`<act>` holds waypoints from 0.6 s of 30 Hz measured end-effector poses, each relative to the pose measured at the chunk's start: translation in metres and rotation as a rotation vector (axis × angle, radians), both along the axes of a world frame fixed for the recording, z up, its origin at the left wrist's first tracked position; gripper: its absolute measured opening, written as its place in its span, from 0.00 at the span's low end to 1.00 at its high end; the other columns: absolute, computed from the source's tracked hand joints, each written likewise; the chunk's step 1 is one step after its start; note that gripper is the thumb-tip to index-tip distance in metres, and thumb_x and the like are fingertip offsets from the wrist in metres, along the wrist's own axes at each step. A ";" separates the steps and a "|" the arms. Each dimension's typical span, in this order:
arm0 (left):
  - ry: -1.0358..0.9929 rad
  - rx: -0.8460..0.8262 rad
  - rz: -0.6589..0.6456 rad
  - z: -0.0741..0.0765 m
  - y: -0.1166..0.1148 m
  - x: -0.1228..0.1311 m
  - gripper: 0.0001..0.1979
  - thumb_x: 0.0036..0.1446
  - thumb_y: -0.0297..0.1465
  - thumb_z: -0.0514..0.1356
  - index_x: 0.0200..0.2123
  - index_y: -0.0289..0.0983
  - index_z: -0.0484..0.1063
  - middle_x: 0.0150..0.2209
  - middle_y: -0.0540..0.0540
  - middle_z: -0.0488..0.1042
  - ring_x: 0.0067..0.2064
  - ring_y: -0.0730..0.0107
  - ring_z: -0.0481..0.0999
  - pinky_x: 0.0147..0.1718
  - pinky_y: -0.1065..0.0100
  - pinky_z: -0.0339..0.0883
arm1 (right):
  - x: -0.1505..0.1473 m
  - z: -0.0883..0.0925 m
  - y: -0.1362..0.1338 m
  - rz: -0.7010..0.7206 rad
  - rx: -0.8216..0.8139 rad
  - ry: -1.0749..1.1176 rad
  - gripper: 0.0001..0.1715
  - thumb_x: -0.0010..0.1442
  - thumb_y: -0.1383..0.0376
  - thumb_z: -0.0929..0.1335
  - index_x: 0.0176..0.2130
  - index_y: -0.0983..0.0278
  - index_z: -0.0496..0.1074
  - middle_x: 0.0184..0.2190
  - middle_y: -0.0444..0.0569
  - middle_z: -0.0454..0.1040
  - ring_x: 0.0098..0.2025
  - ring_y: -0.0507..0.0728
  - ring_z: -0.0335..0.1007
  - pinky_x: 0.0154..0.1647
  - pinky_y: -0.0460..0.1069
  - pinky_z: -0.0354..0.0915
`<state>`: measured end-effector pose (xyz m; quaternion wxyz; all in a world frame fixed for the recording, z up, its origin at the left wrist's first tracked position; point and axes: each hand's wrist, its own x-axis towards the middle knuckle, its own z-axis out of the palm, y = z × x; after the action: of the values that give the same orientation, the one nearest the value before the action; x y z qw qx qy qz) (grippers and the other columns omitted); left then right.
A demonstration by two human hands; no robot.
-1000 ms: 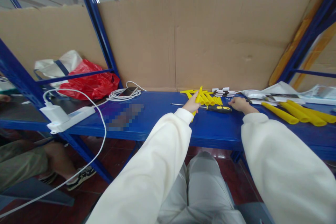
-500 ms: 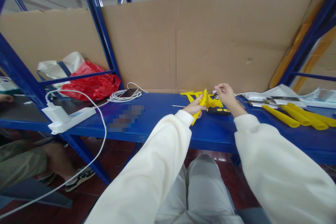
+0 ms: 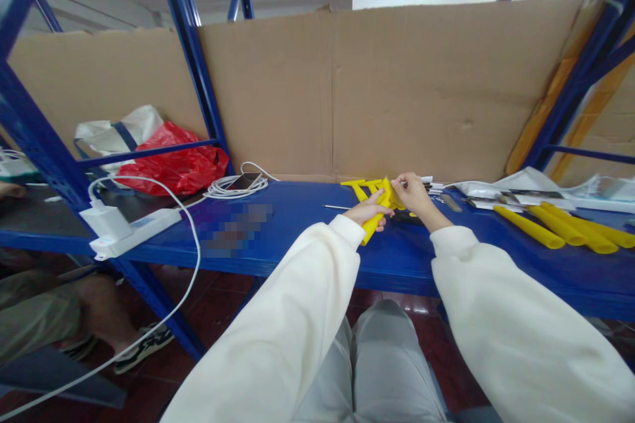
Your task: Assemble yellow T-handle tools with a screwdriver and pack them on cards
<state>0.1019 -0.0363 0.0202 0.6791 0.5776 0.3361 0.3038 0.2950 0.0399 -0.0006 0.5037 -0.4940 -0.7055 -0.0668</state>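
Observation:
My left hand is wrapped round a yellow plastic handle-like piece, which tilts up over the table. Right by its upper end, the fingertips of my right hand are pinched together; whatever they hold is too small to make out. Behind my hands lie several yellow plastic pieces. A screwdriver rests on the blue table, its shaft pointing left and its dark handle partly hidden by my hands. A small flat metal strip lies beyond my right wrist.
Yellow tubes and plastic-wrapped packets lie on the right. Left are a coiled white cable, a phone, a red bag and a power strip with a hanging cord. Another person's leg shows at lower left.
My right hand has moved left and slightly down, from apart to the yellow piece's upper end. My left hand still grips that piece. The view has tipped slightly upward.

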 end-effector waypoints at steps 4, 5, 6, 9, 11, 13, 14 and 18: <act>-0.030 -0.038 -0.014 0.000 0.000 -0.001 0.53 0.61 0.18 0.60 0.80 0.51 0.34 0.31 0.57 0.71 0.18 0.79 0.64 0.22 0.76 0.59 | 0.003 -0.004 0.001 -0.025 -0.021 -0.003 0.11 0.60 0.59 0.68 0.27 0.57 0.66 0.33 0.55 0.75 0.44 0.67 0.71 0.54 0.63 0.67; -0.032 -0.047 -0.014 -0.001 0.000 -0.001 0.54 0.61 0.19 0.61 0.79 0.52 0.34 0.31 0.57 0.71 0.18 0.79 0.64 0.22 0.76 0.60 | 0.003 -0.005 0.001 -0.019 -0.018 -0.005 0.12 0.61 0.59 0.68 0.27 0.57 0.66 0.33 0.55 0.75 0.44 0.67 0.71 0.54 0.64 0.67; -0.032 -0.053 -0.014 -0.001 0.000 -0.002 0.54 0.61 0.19 0.61 0.79 0.52 0.34 0.31 0.57 0.71 0.18 0.79 0.64 0.22 0.76 0.60 | 0.004 -0.006 0.001 -0.010 -0.013 -0.007 0.12 0.61 0.58 0.68 0.27 0.57 0.66 0.32 0.55 0.75 0.43 0.67 0.71 0.54 0.64 0.67; -0.029 -0.060 -0.014 -0.001 0.001 -0.001 0.54 0.61 0.20 0.62 0.79 0.52 0.34 0.31 0.57 0.71 0.18 0.79 0.64 0.22 0.75 0.60 | 0.004 -0.006 0.001 0.010 -0.005 -0.008 0.13 0.61 0.57 0.68 0.27 0.57 0.66 0.32 0.54 0.75 0.42 0.66 0.71 0.54 0.64 0.67; -0.027 -0.058 -0.014 0.000 0.000 -0.001 0.54 0.61 0.19 0.61 0.79 0.52 0.34 0.31 0.57 0.71 0.18 0.79 0.64 0.22 0.76 0.60 | 0.004 -0.006 0.000 0.009 -0.008 -0.007 0.12 0.61 0.57 0.68 0.27 0.57 0.66 0.32 0.54 0.75 0.42 0.66 0.71 0.53 0.63 0.67; -0.021 -0.053 -0.004 0.001 -0.003 -0.001 0.52 0.62 0.18 0.59 0.79 0.51 0.34 0.30 0.57 0.70 0.18 0.79 0.63 0.21 0.76 0.59 | 0.003 -0.005 -0.002 -0.002 -0.010 -0.006 0.11 0.60 0.58 0.68 0.27 0.57 0.66 0.32 0.55 0.75 0.42 0.66 0.71 0.53 0.63 0.67; -0.016 -0.051 0.004 0.002 -0.004 -0.001 0.51 0.63 0.18 0.58 0.79 0.50 0.35 0.30 0.57 0.70 0.18 0.79 0.63 0.21 0.76 0.59 | 0.003 -0.005 -0.003 -0.007 -0.008 -0.006 0.11 0.60 0.58 0.68 0.28 0.57 0.66 0.33 0.55 0.75 0.43 0.67 0.71 0.53 0.63 0.67; 0.002 -0.048 0.038 0.005 -0.008 0.000 0.49 0.65 0.17 0.55 0.79 0.50 0.35 0.29 0.57 0.69 0.18 0.79 0.63 0.20 0.77 0.57 | 0.000 -0.005 -0.006 0.003 0.005 -0.030 0.10 0.61 0.59 0.68 0.29 0.56 0.65 0.33 0.55 0.75 0.43 0.68 0.72 0.53 0.64 0.67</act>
<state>0.1022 -0.0445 0.0255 0.6864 0.5551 0.3548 0.3079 0.2955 0.0337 -0.0052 0.4943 -0.4907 -0.7136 -0.0753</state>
